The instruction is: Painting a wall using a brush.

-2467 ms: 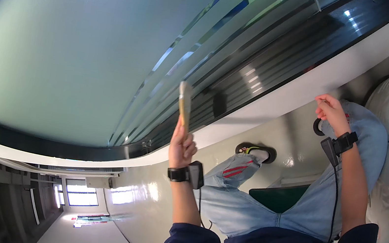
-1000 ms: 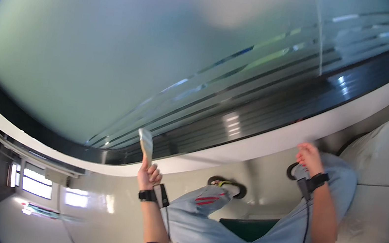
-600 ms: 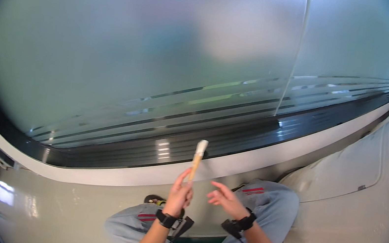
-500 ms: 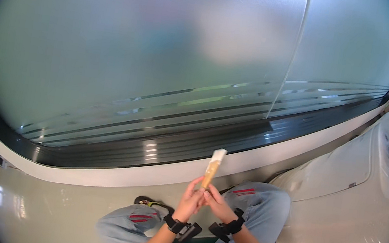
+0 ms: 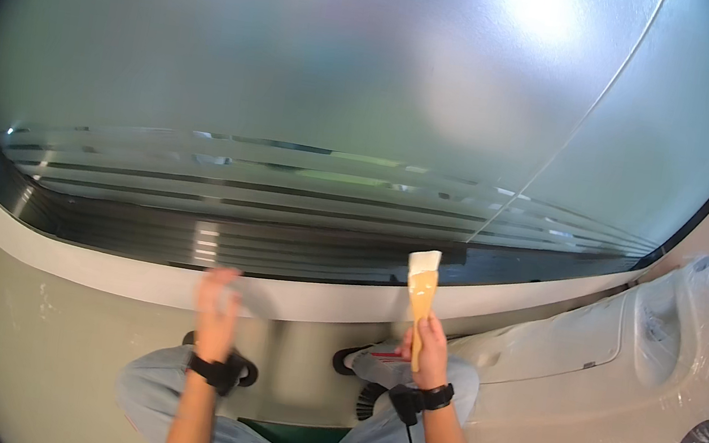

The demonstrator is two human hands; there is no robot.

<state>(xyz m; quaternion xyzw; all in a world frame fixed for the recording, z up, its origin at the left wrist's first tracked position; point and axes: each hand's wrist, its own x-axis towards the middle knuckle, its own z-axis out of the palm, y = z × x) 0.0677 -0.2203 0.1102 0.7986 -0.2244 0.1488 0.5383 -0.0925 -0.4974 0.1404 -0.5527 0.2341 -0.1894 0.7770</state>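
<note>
A flat paint brush (image 5: 422,290) with a yellowish wooden handle and pale bristles stands nearly upright, bristles up, in front of the window ledge. My right hand (image 5: 431,350) is closed round its handle. To the left, my left hand (image 5: 217,316) is raised near the white sill, its fingers smeared by motion, with nothing visible in it. Both wrists wear black straps, and a small black device with a cable hangs at the right one.
Ahead is a large frosted window (image 5: 302,78) with clear stripes, a dark ledge (image 5: 322,258) and a white sill (image 5: 120,277). On the right stands a glossy white moulded unit (image 5: 567,387) partly under plastic film. Below me is a green seat (image 5: 294,438).
Both hands were together on the brush. My left hand has let go and moved left; my right hand keeps the brush, now turned with its flat face showing and farther right. The view has shifted.
</note>
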